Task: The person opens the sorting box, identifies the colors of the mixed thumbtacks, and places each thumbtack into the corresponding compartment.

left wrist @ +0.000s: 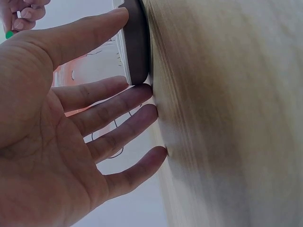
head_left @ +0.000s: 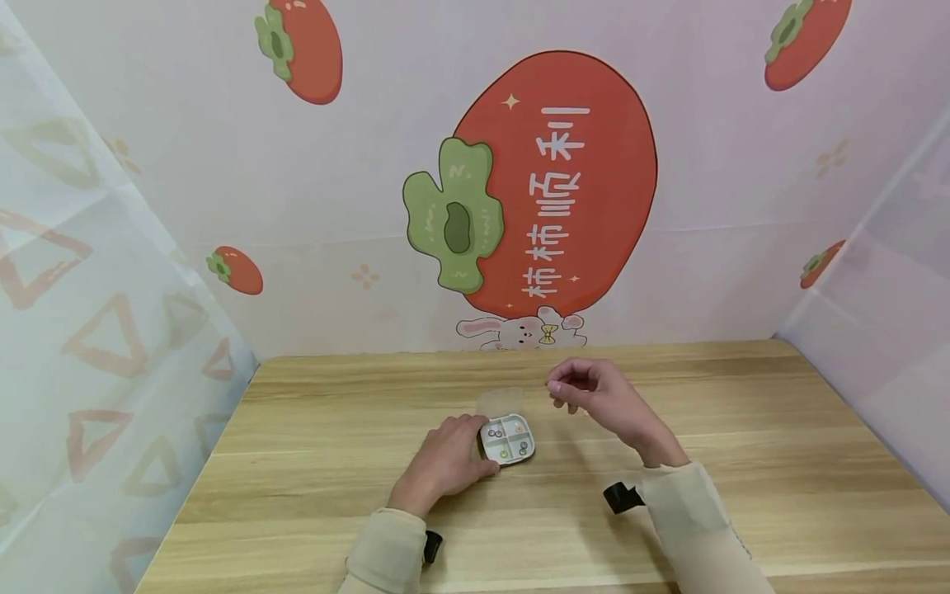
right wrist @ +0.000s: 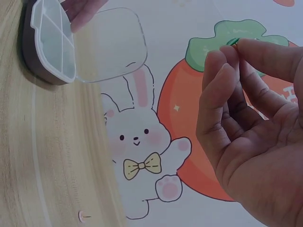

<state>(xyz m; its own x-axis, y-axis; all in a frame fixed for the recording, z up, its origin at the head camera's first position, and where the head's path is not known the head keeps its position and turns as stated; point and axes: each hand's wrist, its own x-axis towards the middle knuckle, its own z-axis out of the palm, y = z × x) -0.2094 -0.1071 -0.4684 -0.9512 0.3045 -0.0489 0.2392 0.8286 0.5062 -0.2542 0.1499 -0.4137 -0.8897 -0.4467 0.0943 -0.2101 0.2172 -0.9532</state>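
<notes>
A small pill box (head_left: 509, 437) with a white four-compartment tray and a dark outer shell lies on the table, several tiny ring-like pieces inside it. My left hand (head_left: 445, 458) holds the box at its left side, thumb along the near edge and fingers at the far edge; the other fingertips rest on the tabletop. The clear lid (right wrist: 120, 45) stands swung back on the far side. Raised to the right of the box, my right hand (head_left: 604, 400) pinches a tiny green round piece (right wrist: 233, 41) between thumb and index finger; the fingertips hide most of it.
A tiny pink ring-like piece with a thin pin (right wrist: 81, 216) lies on the wooden table (head_left: 297, 478) below my right hand. Behind the table's far edge hangs a cloth backdrop (head_left: 356, 190) printed with persimmons and a rabbit. Black wrist mounts (head_left: 619, 497) stick out beside both sleeves.
</notes>
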